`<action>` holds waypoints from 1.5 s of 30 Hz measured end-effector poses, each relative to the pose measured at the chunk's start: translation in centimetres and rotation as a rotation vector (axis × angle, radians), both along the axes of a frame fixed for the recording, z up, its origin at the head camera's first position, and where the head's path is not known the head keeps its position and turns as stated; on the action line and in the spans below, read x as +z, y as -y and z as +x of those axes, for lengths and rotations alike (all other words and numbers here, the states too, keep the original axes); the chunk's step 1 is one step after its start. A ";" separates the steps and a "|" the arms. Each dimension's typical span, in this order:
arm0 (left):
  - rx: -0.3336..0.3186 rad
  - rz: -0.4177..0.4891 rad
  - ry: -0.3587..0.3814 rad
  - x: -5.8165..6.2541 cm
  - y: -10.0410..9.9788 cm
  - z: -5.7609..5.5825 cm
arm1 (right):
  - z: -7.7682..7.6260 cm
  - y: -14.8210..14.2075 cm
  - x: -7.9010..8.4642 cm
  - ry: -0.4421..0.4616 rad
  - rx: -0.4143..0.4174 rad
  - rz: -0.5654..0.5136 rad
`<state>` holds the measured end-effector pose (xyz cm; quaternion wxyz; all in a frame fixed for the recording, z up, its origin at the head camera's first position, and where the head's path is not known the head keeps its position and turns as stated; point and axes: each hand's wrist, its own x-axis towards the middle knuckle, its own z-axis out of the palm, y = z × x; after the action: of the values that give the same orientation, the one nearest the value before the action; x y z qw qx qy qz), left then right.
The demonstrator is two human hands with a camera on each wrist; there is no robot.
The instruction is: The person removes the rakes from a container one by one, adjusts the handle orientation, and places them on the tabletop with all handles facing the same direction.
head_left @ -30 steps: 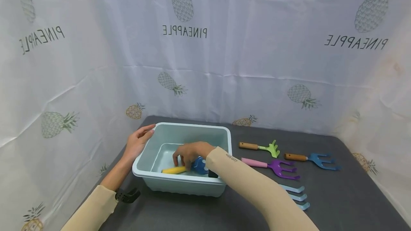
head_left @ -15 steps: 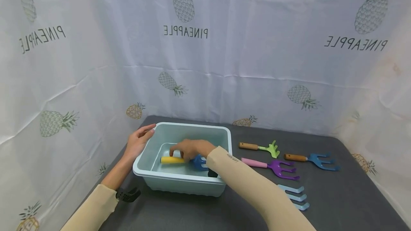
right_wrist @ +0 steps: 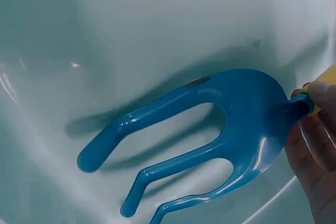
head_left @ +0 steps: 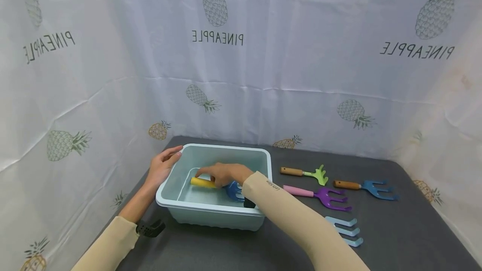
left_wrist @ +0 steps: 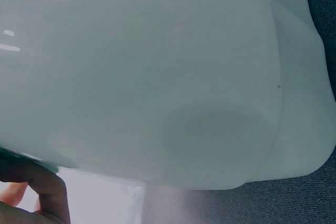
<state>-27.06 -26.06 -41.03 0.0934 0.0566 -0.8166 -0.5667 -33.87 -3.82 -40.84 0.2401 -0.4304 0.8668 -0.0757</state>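
Observation:
A pale blue-green plastic basin (head_left: 208, 207) stands on the dark table. At its far left corner my left hand (head_left: 162, 167) holds the rim, with bent fingers (left_wrist: 50, 190) showing in the left wrist view. Inside the basin my right hand (head_left: 226, 174) grips a hand rake by its yellow handle (head_left: 202, 182), near the neck. The rake's blue pronged head (right_wrist: 254, 116) fills much of the right wrist view, above the basin floor and casting a shadow. Whether the prongs touch the floor I cannot tell.
Right of the basin lie a small green rake (head_left: 320, 175) with a wooden handle, a purple rake (head_left: 327, 195) with a pink handle and a blue rake (head_left: 373, 188). Nearer, my right sleeve (head_left: 297, 225) partly covers a light blue rake (head_left: 348, 232). A white pineapple-print curtain (head_left: 263, 62) surrounds the table.
My right hand has lifted the yellow-handled rake off the basin's near side and moved it farther back inside. Its handle has since tilted slightly. The left hand stays at the rim.

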 end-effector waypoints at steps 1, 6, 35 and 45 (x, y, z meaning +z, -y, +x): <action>0.000 0.002 0.001 0.0 0.0 0.0 | 0.0 0.0 0.0 0.001 -0.006 -0.003; -0.003 0.011 0.003 0.0 -0.2 0.3 | 0.0 -0.1 0.0 -0.008 -0.009 -0.004; 0.012 0.005 0.026 0.1 -0.2 0.0 | -0.6 -0.3 0.9 -0.008 -0.028 -0.033; 0.008 0.000 0.010 0.1 -0.2 0.1 | -0.7 -0.4 1.4 0.002 -0.035 -0.081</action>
<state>-26.96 -25.85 -40.98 0.0916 0.0626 -0.8168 -0.5662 -34.58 -3.40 -39.47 0.2221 -0.4243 0.8703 -0.1153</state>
